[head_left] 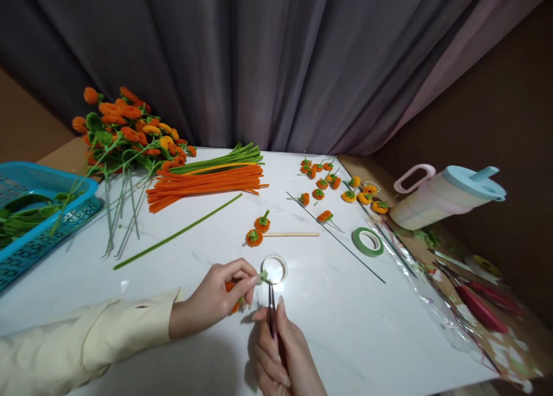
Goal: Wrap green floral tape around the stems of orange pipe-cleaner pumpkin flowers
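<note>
My left hand (216, 298) is closed around a small orange pipe-cleaner pumpkin (233, 307), its green tip pinched at my fingertips. My right hand (279, 350) grips a pair of dark tweezers (272, 309), whose points reach the green tip beside a small clear tape roll (275, 269). Two finished orange pumpkins (258, 230) with green tops lie just beyond, next to a wooden stick (294, 234).
A heap of orange and green pipe cleaners (207, 180), a bunch of orange flowers (125, 134) and a blue basket (38, 212) lie at left. More small pumpkins (341, 186), a green tape roll (367, 242), thin wires, red-handled tools (479, 307) and a jug (444, 194) are at right.
</note>
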The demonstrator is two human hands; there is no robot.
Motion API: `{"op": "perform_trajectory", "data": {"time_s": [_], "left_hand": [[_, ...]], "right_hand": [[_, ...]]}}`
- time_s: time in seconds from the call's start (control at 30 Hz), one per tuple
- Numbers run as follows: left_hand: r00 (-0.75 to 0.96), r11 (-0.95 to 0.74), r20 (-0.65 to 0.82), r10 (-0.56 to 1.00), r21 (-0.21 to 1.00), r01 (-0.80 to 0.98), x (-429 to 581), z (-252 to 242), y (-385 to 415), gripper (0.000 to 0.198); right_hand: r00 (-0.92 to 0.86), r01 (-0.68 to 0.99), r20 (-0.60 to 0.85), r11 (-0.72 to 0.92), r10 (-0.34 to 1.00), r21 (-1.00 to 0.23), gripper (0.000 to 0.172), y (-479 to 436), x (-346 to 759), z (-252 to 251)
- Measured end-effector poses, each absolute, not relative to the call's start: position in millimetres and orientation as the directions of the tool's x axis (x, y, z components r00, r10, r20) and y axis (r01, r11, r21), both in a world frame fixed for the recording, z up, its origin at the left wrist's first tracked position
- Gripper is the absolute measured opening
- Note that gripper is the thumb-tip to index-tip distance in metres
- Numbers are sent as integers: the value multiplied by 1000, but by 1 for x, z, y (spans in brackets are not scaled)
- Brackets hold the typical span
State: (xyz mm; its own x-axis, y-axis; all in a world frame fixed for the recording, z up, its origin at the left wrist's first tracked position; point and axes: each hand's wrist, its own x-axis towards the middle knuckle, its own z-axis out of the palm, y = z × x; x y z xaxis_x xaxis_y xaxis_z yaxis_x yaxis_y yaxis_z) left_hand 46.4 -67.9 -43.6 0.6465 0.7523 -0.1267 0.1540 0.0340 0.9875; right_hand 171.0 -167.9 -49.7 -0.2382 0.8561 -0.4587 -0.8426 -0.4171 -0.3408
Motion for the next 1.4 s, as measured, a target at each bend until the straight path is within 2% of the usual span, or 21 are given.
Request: {"op": "perform_trajectory", "data": {"time_s": [0.13,0.3,0.5,0.77,1.07,1.4], "left_hand": [[637,-32,-85,766,985,171,48,-42,-71,23],[619,-89,-39,785,981,174,49,-43,-72,20],[597,-208,42,801,955,211,49,-46,-72,20],[606,-455,219,765,849,268,44,-52,-75,19],[622,-488,238,746,831,268,41,-56,-74,18],[662,-618,358,659,760,204,42,-56,-73,17]], "right_hand": [[-341,-831,-443,-486,829,-271,45,-168,168,-58],[-427,-828,-408,-530,807,-183,51,-166,161,-68],[-356,-857,-399,-466,845,-221,50,-165,156,-70],[-325,-839,-439,-470,838,-274,54,-164,156,-65],[-365,-831,-437,-499,822,-244,51,-165,158,-66],[-287,-821,-466,-465,837,-332,61,-158,157,-53]]}}
